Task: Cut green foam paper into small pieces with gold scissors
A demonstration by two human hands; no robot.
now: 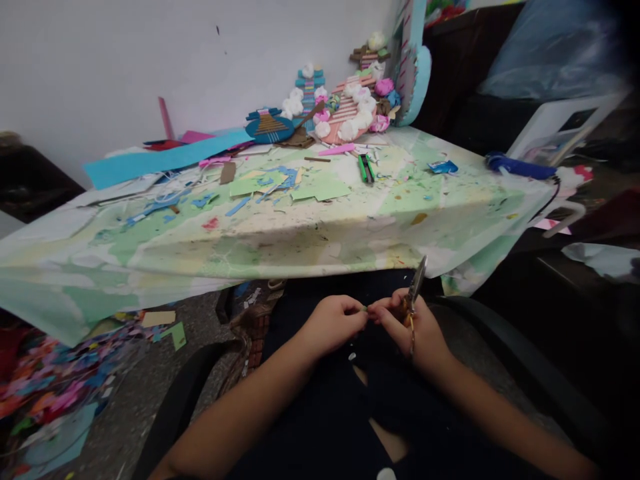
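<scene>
Above my lap, my left hand [335, 327] is closed in a pinch, fingertips meeting those of my other hand. Between them a tiny greenish bit [365, 309] shows, too small to name. My right hand [420, 327] is shut on a pair of scissors [417, 283], with the blades pointing up and away and the gold-coloured handle loop around the fingers. The right thumb and forefinger also pinch at the greenish bit. Both hands are just short of the table's front edge.
A table with a stained green-and-white cloth [280, 233] stands ahead, holding green paper [323, 189], blue scraps, a green-and-black cutter [366, 169] and a blue wrapper [443, 167]. Decorated crafts [350, 110] lean at the back. Paper scraps [55, 393] litter the floor at left. Chair arms flank me.
</scene>
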